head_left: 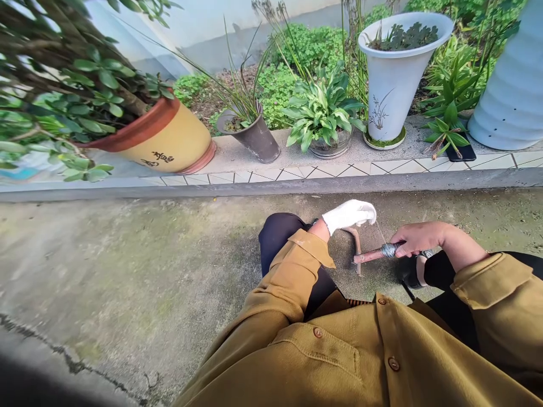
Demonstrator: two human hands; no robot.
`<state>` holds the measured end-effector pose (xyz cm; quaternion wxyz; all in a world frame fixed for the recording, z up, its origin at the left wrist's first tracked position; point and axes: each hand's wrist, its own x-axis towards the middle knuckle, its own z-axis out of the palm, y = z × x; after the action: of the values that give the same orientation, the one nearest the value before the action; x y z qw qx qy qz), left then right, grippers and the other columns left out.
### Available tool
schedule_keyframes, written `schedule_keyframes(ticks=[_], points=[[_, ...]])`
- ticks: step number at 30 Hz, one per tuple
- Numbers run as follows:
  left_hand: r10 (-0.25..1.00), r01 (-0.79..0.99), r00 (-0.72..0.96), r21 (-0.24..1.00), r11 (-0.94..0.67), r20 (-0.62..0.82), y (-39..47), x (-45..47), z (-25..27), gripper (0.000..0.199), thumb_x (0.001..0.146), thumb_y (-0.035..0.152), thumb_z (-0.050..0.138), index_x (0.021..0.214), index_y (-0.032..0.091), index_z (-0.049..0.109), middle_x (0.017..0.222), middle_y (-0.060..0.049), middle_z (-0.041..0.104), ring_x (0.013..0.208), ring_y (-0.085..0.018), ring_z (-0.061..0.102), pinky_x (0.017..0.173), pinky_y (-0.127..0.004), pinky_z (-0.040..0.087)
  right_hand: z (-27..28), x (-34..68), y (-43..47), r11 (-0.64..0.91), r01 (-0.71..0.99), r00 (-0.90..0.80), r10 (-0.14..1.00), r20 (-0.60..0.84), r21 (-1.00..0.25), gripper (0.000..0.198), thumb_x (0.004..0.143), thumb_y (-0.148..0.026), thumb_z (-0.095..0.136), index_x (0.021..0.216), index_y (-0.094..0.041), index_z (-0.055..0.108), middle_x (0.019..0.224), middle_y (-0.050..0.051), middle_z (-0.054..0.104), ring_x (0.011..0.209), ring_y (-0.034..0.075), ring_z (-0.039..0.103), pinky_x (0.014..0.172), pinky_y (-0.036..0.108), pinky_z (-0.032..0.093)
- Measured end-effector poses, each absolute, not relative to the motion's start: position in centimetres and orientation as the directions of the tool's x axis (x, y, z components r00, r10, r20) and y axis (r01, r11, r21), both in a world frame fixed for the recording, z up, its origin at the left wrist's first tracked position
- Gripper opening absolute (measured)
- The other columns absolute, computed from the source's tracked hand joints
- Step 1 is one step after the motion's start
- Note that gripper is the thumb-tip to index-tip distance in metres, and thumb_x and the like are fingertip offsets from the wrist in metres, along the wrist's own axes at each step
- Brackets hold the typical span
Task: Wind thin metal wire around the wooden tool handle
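Observation:
My left hand, in a white glove, is closed with its fingertips pinched on a thin wire. That strand runs taut down to a grey coil wound around a reddish-brown wooden stick. My bare right hand is wrapped around the dark end of the stick, just right of the coil. At the stick's left end lies a curved piece of wood, partly behind my left hand; whether the two are joined I cannot tell.
Beyond my knees runs a low tiled ledge. On it stand a yellow pot, a brown pot, a glass bowl with a leafy plant, a tall white planter and a dark phone-like slab. Mossy concrete lies to my left.

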<state>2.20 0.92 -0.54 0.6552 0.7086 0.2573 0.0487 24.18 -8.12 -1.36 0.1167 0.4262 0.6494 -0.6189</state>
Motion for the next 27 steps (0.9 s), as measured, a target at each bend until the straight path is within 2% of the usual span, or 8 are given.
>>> schedule_keyframes(ticks=[4,7,9,12,16,20,23,27], points=[[0.510,0.255,0.821,0.964,0.075,-0.256,1.4,2.7,-2.0,0.019,0.087,0.026,0.057,0.072,0.016,0.064,0.069,-0.004,0.063,0.057,-0.009,0.047,0.055,-0.021,0.041,1.0,26.2,-8.2,-0.189,0.450,-0.621,0.636,-0.458,-0.873,0.041,0.082,-0.057,0.065,0.090,-0.017,0.065,0.071,-0.001,0.055,0.064,0.013,0.047,0.057,0.025,0.036],[0.461,0.233,0.842,0.959,0.159,-0.281,1.5,3.1,-3.3,0.020,0.087,0.030,0.059,0.076,0.014,0.064,0.073,-0.005,0.064,0.057,-0.007,0.047,0.054,-0.020,0.041,1.7,28.3,-8.0,-0.209,0.323,-0.236,0.927,-0.293,-0.923,0.040,0.084,-0.058,0.063,0.086,-0.018,0.062,0.072,0.001,0.055,0.063,0.013,0.046,0.059,0.026,0.037],[0.379,0.207,0.884,0.956,0.209,-0.274,1.5,3.2,-4.2,0.023,0.087,0.033,0.060,0.079,0.012,0.064,0.079,-0.005,0.065,0.055,-0.005,0.045,0.053,-0.020,0.040,1.3,29.4,-7.7,-0.210,0.269,0.016,0.977,-0.214,-0.940,0.039,0.084,-0.058,0.061,0.081,-0.019,0.059,0.070,0.001,0.054,0.059,0.013,0.044,0.057,0.027,0.036],[0.230,0.170,0.944,0.945,0.279,-0.238,1.3,3.4,-5.2,0.026,0.085,0.037,0.063,0.083,0.011,0.065,0.085,-0.006,0.065,0.052,-0.004,0.042,0.051,-0.021,0.037,-0.3,30.3,-7.1,-0.298,0.422,0.210,0.951,-0.228,-0.856,0.036,0.085,-0.055,0.057,0.077,-0.020,0.058,0.067,0.003,0.056,0.055,0.014,0.046,0.055,0.028,0.036],[0.110,0.211,0.963,0.944,0.253,-0.245,1.1,3.4,-5.7,0.025,0.084,0.037,0.064,0.083,0.012,0.067,0.085,-0.007,0.066,0.053,-0.005,0.043,0.050,-0.021,0.034,-1.9,29.9,-6.4,-0.380,0.839,0.288,0.917,-0.275,-0.389,0.030,0.088,-0.046,0.054,0.088,-0.019,0.067,0.075,0.009,0.066,0.066,0.022,0.058,0.059,0.031,0.037],[0.098,0.273,0.953,0.952,0.137,-0.288,0.8,3.7,-4.8,0.023,0.081,0.036,0.066,0.079,0.013,0.070,0.079,-0.008,0.067,0.051,-0.006,0.043,0.049,-0.023,0.034,-2.6,28.5,-6.6,-0.290,0.952,0.225,0.881,-0.417,-0.099,0.039,0.092,-0.045,0.049,0.110,-0.018,0.070,0.100,0.016,0.073,0.086,0.028,0.066,0.065,0.033,0.041],[0.155,0.293,0.942,0.954,0.058,-0.299,0.7,4.0,-3.7,0.022,0.080,0.035,0.067,0.078,0.014,0.070,0.072,-0.007,0.065,0.053,-0.008,0.045,0.050,-0.022,0.034,-2.8,27.3,-7.4,-0.190,0.978,0.099,0.785,-0.612,-0.086,0.035,0.090,-0.040,0.054,0.108,-0.017,0.072,0.103,0.017,0.072,0.090,0.029,0.067,0.067,0.034,0.042],[0.222,0.286,0.935,0.958,-0.011,-0.276,1.3,4.5,-3.5,0.025,0.081,0.036,0.061,0.076,0.012,0.066,0.065,-0.001,0.057,0.051,-0.006,0.039,0.049,-0.021,0.030,-1.9,26.2,-8.7,-0.049,0.931,-0.271,0.572,-0.774,-0.362,0.017,0.083,-0.029,0.062,0.088,-0.016,0.072,0.078,0.009,0.069,0.073,0.022,0.064,0.062,0.030,0.040]])
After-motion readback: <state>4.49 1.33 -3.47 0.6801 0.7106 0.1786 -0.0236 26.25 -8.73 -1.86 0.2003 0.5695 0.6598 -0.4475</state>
